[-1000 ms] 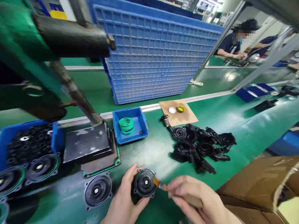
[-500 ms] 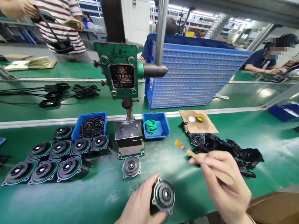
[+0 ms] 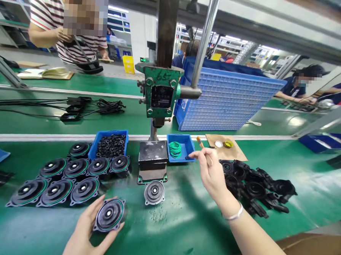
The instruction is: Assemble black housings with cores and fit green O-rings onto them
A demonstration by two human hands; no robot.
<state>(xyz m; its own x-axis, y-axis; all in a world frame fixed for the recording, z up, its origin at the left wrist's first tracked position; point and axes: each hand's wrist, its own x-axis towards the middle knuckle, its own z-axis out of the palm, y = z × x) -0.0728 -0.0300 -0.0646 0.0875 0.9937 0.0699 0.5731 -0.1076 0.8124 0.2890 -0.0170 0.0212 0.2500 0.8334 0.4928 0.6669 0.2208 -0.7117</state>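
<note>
My left hand grips a round black motor housing with a green ring round its top and a pale shaft tip in the middle. It is at the front end of several similar housings set in rows. In my right hand is a small paintbrush, its bristles pointing up and away. The right fingers are near a blue bin with green rubber rings in it. A single housing stands before the press block.
A green press rises mid-bench. Black rubber parts fill another blue bin. Black pump covers are heaped at right, below cardboard holding a yellow-filled tin. A large blue crate stands behind. People work beyond.
My left hand has carried the housing left, close to the rows. My right hand has moved left and away with the brush, towards the ring bin. The view has shifted.
</note>
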